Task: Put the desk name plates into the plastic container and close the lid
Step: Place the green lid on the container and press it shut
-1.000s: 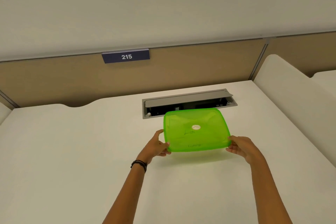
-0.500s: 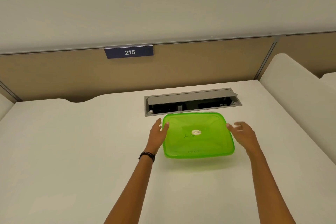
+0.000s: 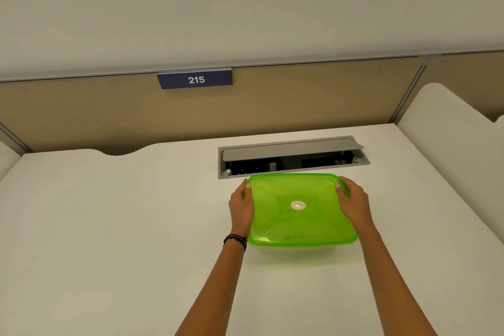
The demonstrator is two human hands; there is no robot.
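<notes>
A translucent green plastic container (image 3: 300,215) with its lid on lies on the white desk (image 3: 109,226), just in front of the cable tray. A round sticker and some handwriting show on the lid. My left hand (image 3: 241,206) grips the container's left edge, thumb on the lid's far left corner. My right hand (image 3: 353,203) grips the right edge, thumb on the far right corner. A dark blue name plate (image 3: 195,79) marked 215 hangs on the tan partition behind the desk.
An open grey cable tray (image 3: 291,157) is set into the desk right behind the container. Tan partition panels (image 3: 81,114) close off the back. A white rounded divider (image 3: 450,133) rises along the right side.
The container came down from a tilted hold onto the desk. Both hands let go briefly, slid to the far corners and now grip its sides.
</notes>
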